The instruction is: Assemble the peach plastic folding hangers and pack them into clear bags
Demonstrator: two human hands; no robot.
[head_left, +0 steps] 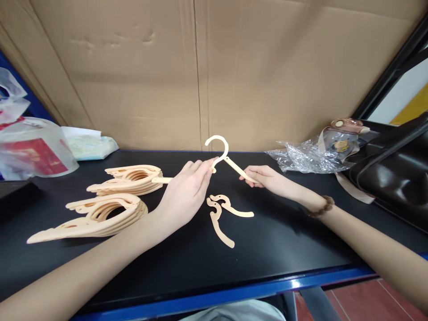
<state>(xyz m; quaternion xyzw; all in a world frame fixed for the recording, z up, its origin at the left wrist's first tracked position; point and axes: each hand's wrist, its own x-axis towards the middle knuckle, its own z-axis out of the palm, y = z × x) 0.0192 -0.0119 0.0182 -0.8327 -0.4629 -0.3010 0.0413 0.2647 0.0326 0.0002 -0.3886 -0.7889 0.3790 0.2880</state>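
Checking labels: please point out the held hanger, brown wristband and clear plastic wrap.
Held hanger (236,166), head view: on its slanting bar.
Brown wristband (327,207), head view: fuzzy outer surface.
Clear plastic wrap (302,157), head view: crinkled middle.

Hanger stacks across leftward path

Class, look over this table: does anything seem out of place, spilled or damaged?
Two loose curved pieces lie at differing angles on the table, unlike the neat stacks at left. Crumpled clear plastic at the back right looks untidy. I see no obvious spill or damage.
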